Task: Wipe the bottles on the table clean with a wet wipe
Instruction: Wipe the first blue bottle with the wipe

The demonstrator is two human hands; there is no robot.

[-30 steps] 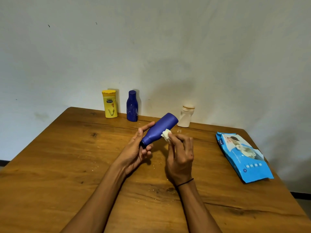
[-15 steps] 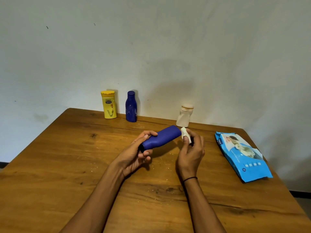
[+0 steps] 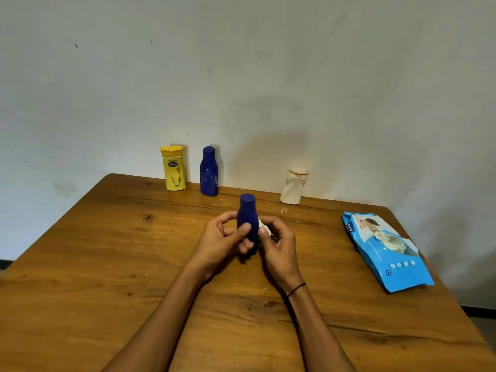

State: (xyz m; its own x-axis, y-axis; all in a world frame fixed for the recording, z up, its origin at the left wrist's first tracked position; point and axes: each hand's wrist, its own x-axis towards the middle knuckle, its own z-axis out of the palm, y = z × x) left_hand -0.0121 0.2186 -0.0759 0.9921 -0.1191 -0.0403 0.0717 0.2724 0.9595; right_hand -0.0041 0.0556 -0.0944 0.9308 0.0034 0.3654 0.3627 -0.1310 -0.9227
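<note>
While both forearms reach in from 6 o'clock over the wooden table (image 3: 107,264), the two hands meet near the middle of the table around one dark blue bottle (image 3: 247,213). The bottle stands about upright between them, with its cap on top. Whether its base touches the table, I cannot tell, because the fingers hide it.

The left hand (image 3: 218,241) grips the bottle from 9 o'clock: its thumb lies across the front of the body and the other fingers are curled round the lower part. The right hand (image 3: 277,244) is at 3 o'clock of the bottle, with a thin black band (image 3: 296,289) on its wrist. Its curled fingers pinch a small, crumpled white wet wipe (image 3: 261,227) and hold it against the right side of the bottle.

At 3 o'clock of the hands, well apart and near the right edge of the table, a light blue pack of wet wipes (image 3: 386,251) lies flat.

Further away, along the far edge at 12 o'clock and close to the grey wall (image 3: 241,76), three more bottles stand upright. A yellow lotion bottle (image 3: 174,168) is at 11 o'clock, a second dark blue bottle (image 3: 209,171) stands just beside it on its right, and a small cream-white bottle (image 3: 293,186) stands apart at 1 o'clock.
</note>
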